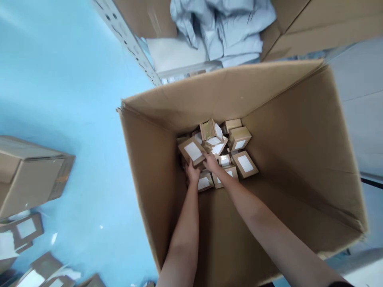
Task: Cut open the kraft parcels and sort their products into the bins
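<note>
Both my arms reach deep into a large open cardboard carton (299,131). A small brown cardboard box (193,150) with a white label lies tilted between my hands, over other boxes. My left hand (192,172) grips its near left edge, fingers closed on it. On its right side, my right hand (211,162) is closed against the edge. Around them are several similar labelled boxes, among them a taped box (212,131) just beyond and another box (245,164) to the right. Parts of the pile are hidden by my hands and forearms.
Tall carton walls surround my arms. Behind stands a metal shelf post (128,42), with grey plastic bags (227,28) on the shelf. On the blue floor (89,171) at left are a larger cardboard box (38,175) and several small labelled boxes (26,229).
</note>
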`<control>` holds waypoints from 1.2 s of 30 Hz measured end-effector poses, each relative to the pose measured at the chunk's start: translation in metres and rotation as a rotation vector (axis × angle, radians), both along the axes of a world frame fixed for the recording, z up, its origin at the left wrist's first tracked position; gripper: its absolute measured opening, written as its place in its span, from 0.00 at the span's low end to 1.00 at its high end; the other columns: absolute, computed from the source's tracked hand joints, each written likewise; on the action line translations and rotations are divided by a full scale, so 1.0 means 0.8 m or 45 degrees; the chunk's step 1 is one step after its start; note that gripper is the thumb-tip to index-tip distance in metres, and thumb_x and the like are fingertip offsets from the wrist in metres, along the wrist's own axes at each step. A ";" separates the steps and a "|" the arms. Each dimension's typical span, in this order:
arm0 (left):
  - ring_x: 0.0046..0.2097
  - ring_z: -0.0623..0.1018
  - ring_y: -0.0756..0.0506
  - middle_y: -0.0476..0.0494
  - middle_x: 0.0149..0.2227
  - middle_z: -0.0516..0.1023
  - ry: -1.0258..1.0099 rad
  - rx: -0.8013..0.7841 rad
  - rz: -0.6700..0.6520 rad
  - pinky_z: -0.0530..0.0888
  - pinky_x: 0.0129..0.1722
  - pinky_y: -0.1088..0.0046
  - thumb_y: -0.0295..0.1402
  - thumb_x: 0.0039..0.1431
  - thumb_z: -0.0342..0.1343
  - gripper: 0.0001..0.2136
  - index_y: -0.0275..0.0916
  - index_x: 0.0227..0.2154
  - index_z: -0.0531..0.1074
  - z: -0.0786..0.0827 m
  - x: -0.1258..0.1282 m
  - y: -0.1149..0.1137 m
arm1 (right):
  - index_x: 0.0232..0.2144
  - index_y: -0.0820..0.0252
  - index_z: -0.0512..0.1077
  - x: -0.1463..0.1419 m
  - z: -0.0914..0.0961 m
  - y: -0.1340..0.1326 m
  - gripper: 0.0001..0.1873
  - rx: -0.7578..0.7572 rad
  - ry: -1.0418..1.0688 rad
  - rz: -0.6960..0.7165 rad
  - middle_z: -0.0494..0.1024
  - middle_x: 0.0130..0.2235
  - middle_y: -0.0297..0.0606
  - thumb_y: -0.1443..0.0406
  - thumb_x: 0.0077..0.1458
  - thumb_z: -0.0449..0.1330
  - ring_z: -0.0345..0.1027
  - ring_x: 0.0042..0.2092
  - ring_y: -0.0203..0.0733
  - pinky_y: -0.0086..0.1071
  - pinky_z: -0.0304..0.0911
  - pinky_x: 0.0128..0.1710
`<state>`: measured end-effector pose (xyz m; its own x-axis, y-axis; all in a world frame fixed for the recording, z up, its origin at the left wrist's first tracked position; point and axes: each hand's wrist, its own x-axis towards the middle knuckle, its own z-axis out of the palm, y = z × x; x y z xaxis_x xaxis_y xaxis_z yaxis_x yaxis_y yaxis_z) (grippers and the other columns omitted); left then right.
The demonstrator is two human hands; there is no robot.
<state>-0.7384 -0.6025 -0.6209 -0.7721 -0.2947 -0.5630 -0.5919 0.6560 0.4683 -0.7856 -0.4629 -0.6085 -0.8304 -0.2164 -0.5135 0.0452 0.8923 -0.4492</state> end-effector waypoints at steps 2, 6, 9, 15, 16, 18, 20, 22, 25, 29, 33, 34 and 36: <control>0.64 0.76 0.32 0.29 0.63 0.75 -0.072 0.040 0.002 0.74 0.62 0.54 0.31 0.58 0.64 0.41 0.40 0.74 0.57 0.031 0.033 0.008 | 0.67 0.58 0.70 0.019 0.046 0.011 0.32 0.065 -0.041 -0.002 0.71 0.62 0.51 0.69 0.61 0.59 0.67 0.62 0.54 0.43 0.63 0.65; 0.61 0.78 0.34 0.33 0.61 0.77 -0.118 -0.024 -0.009 0.75 0.60 0.58 0.33 0.58 0.65 0.36 0.43 0.70 0.65 0.104 0.084 0.009 | 0.64 0.55 0.74 0.065 0.136 0.020 0.30 0.113 -0.073 0.068 0.72 0.61 0.53 0.70 0.59 0.63 0.66 0.63 0.57 0.44 0.62 0.65; 0.60 0.78 0.35 0.33 0.61 0.76 -0.054 -0.090 -0.125 0.74 0.61 0.60 0.32 0.59 0.64 0.30 0.44 0.66 0.71 0.166 0.100 0.006 | 0.66 0.54 0.72 0.102 0.196 0.026 0.30 0.133 -0.108 -0.015 0.74 0.59 0.52 0.66 0.62 0.64 0.70 0.61 0.57 0.41 0.64 0.62; 0.62 0.75 0.35 0.35 0.60 0.75 0.138 -0.049 -0.488 0.73 0.62 0.61 0.31 0.60 0.62 0.29 0.47 0.65 0.72 0.320 0.086 0.023 | 0.65 0.55 0.72 0.148 0.345 0.053 0.28 0.202 -0.014 -0.342 0.74 0.59 0.53 0.67 0.64 0.62 0.71 0.60 0.56 0.42 0.65 0.63; 0.62 0.75 0.35 0.35 0.61 0.75 0.199 -0.022 -0.535 0.73 0.62 0.61 0.31 0.60 0.62 0.29 0.47 0.65 0.72 0.346 0.080 0.031 | 0.66 0.56 0.72 0.152 0.373 0.060 0.28 0.215 0.035 -0.391 0.73 0.59 0.53 0.67 0.64 0.62 0.70 0.60 0.55 0.42 0.65 0.63; 0.62 0.75 0.35 0.35 0.61 0.74 0.342 0.034 -0.615 0.73 0.63 0.60 0.32 0.61 0.61 0.28 0.47 0.66 0.72 0.398 0.070 0.051 | 0.66 0.56 0.71 0.159 0.427 0.077 0.28 0.232 0.160 -0.491 0.72 0.59 0.53 0.67 0.64 0.61 0.69 0.61 0.55 0.42 0.65 0.63; 0.62 0.74 0.34 0.35 0.61 0.74 0.504 0.079 -0.673 0.72 0.64 0.58 0.33 0.62 0.61 0.27 0.47 0.65 0.72 0.445 0.061 0.074 | 0.66 0.55 0.71 0.167 0.475 0.095 0.28 0.244 0.305 -0.605 0.72 0.59 0.52 0.67 0.64 0.61 0.68 0.61 0.55 0.42 0.67 0.61; 0.63 0.73 0.34 0.35 0.61 0.74 0.696 0.127 -0.737 0.72 0.64 0.56 0.33 0.63 0.60 0.26 0.47 0.65 0.73 0.489 0.057 0.099 | 0.66 0.54 0.71 0.182 0.515 0.115 0.28 0.247 0.473 -0.734 0.71 0.59 0.51 0.68 0.64 0.61 0.68 0.60 0.55 0.41 0.68 0.59; 0.62 0.74 0.34 0.36 0.61 0.74 0.974 0.221 -0.859 0.73 0.63 0.55 0.33 0.63 0.61 0.24 0.46 0.63 0.75 0.547 0.067 0.145 | 0.65 0.54 0.71 0.224 0.563 0.151 0.29 0.247 0.750 -0.936 0.71 0.57 0.50 0.70 0.63 0.61 0.69 0.57 0.53 0.41 0.70 0.58; 0.60 0.75 0.34 0.37 0.59 0.75 1.179 0.386 -1.084 0.73 0.62 0.54 0.33 0.62 0.64 0.24 0.47 0.61 0.77 0.603 0.130 0.240 | 0.64 0.50 0.71 0.337 0.605 0.215 0.30 0.321 1.068 -1.215 0.72 0.57 0.48 0.70 0.61 0.62 0.69 0.55 0.53 0.44 0.71 0.55; 0.61 0.75 0.34 0.38 0.60 0.76 1.187 0.568 -1.380 0.73 0.62 0.54 0.32 0.62 0.63 0.24 0.49 0.61 0.76 0.619 0.269 0.356 | 0.65 0.50 0.70 0.512 0.612 0.285 0.28 0.471 1.166 -1.546 0.71 0.58 0.49 0.69 0.63 0.61 0.69 0.56 0.53 0.44 0.72 0.53; 0.61 0.75 0.34 0.38 0.61 0.76 1.163 0.605 -1.448 0.73 0.63 0.54 0.32 0.62 0.63 0.24 0.49 0.61 0.76 0.616 0.313 0.384 | 0.64 0.50 0.71 0.561 0.609 0.300 0.28 0.505 1.157 -1.629 0.71 0.58 0.49 0.69 0.64 0.61 0.69 0.56 0.53 0.44 0.72 0.54; 0.63 0.74 0.34 0.38 0.62 0.75 1.081 0.673 -1.580 0.72 0.64 0.53 0.32 0.62 0.63 0.23 0.48 0.61 0.77 0.603 0.406 0.433 | 0.64 0.51 0.72 0.661 0.597 0.327 0.27 0.560 1.096 -1.784 0.71 0.59 0.49 0.70 0.64 0.60 0.69 0.56 0.53 0.44 0.72 0.55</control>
<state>-0.4136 -0.2557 -0.1386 -0.5030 0.8082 0.3064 0.7019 0.1751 0.6904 -0.2569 -0.2012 -0.1308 -0.2967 0.8938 0.3363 0.7405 0.4377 -0.5100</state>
